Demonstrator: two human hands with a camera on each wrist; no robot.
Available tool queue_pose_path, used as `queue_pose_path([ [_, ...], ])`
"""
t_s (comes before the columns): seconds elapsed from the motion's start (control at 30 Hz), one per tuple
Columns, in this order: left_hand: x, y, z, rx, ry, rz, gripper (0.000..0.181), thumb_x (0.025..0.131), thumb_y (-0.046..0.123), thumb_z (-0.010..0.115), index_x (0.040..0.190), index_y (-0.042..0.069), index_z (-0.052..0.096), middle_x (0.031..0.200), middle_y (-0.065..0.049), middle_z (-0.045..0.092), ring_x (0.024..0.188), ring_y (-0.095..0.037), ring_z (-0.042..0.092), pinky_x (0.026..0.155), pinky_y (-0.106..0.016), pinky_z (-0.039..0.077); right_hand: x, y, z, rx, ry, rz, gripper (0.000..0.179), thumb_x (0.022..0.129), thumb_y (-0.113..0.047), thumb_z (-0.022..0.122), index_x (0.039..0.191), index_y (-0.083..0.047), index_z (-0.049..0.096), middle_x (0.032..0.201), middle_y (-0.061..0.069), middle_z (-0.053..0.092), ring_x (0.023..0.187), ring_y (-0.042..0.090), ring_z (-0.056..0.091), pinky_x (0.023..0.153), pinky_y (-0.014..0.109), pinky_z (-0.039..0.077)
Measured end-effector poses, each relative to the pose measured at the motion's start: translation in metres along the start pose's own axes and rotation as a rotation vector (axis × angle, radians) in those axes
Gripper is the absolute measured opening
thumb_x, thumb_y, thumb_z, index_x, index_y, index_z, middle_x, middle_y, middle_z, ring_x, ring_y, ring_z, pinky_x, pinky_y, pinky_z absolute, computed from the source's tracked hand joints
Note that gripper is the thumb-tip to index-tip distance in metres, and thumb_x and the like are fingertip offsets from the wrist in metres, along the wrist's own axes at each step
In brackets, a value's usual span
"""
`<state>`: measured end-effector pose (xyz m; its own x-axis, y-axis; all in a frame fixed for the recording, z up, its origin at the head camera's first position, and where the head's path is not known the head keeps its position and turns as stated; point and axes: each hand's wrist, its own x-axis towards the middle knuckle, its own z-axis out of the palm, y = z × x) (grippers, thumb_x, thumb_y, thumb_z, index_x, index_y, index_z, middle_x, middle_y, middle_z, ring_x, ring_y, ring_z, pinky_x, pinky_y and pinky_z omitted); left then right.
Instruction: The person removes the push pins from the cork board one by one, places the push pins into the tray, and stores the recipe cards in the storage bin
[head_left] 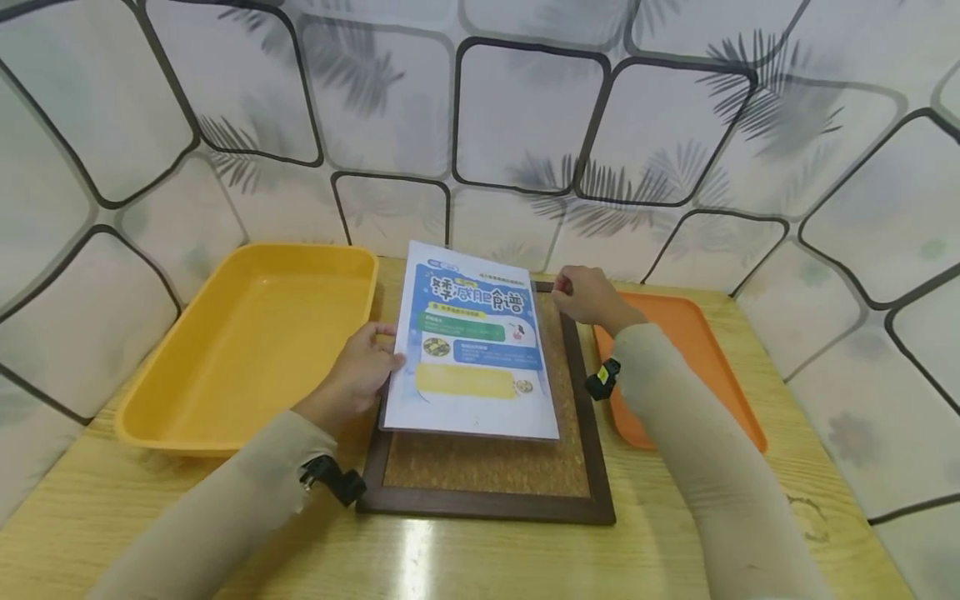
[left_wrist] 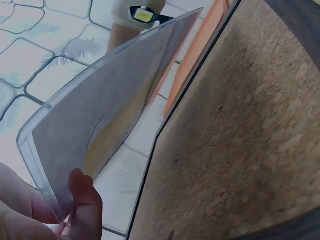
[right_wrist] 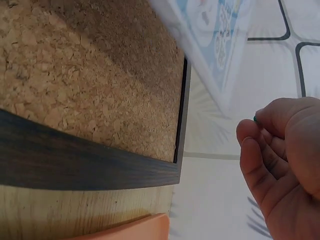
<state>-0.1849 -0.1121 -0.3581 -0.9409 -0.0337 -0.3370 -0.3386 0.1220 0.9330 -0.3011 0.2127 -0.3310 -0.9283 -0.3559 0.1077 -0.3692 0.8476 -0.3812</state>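
Observation:
My left hand [head_left: 356,367] pinches the left edge of a printed sheet [head_left: 480,421] in a clear plastic cover, with blue, green and yellow blocks and Chinese writing. The sheet is tilted above a cork board [head_left: 487,467] with a dark brown frame, hiding much of it. Near the board's top right corner, beside the sheet, is my right hand [head_left: 588,296]. In the right wrist view its thumb and forefinger pinch a tiny green thing [right_wrist: 255,118], mostly hidden by the fingertips; I cannot tell its kind.
A deep yellow tray [head_left: 255,350] stands on the wooden table [head_left: 465,558] left of the board. To the right lies a shallow orange tray [head_left: 675,321], partly behind my right forearm. Patterned white cloth [head_left: 525,117] surrounds the back and sides.

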Motion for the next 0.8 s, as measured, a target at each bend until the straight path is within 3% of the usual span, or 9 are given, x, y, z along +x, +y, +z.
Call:
queue_pose_path([
  [0.33, -0.003, 0.010, -0.017, 0.029, 0.008, 0.005, 0.044, 0.100, 0.001, 0.046, 0.142, 0.010, 0.035, 0.124, -0.018, 0.051, 0.103, -0.030, 0.058, 0.075, -0.033, 0.052, -0.007, 0.010, -0.005, -0.012, 0.013, -0.023, 0.010, 0.093, -0.011, 0.056, 0.088, -0.002, 0.059, 0.079, 0.009, 0.060, 0.072, 0.025, 0.054, 0.069, 0.041, 0.046],
  [0.6, -0.003, 0.012, -0.029, 0.026, -0.001, 0.023, 0.047, 0.100, 0.001, 0.047, 0.144, 0.008, 0.031, 0.126, -0.021, 0.049, 0.104, -0.030, 0.056, 0.080, -0.033, 0.050, -0.014, 0.018, -0.011, 0.009, 0.010, -0.005, 0.010, 0.095, -0.011, 0.053, 0.090, -0.004, 0.057, 0.077, 0.007, 0.065, 0.066, 0.021, 0.061, 0.058, 0.034, 0.046],
  [0.8, -0.003, 0.016, -0.038, 0.012, -0.007, 0.009, 0.047, 0.101, 0.002, 0.044, 0.145, 0.011, 0.029, 0.130, -0.020, 0.048, 0.105, -0.032, 0.057, 0.081, -0.036, 0.052, -0.020, 0.026, -0.013, 0.000, 0.013, 0.003, 0.010, 0.095, -0.011, 0.052, 0.093, -0.003, 0.058, 0.078, 0.006, 0.065, 0.066, 0.021, 0.061, 0.059, 0.035, 0.046],
])
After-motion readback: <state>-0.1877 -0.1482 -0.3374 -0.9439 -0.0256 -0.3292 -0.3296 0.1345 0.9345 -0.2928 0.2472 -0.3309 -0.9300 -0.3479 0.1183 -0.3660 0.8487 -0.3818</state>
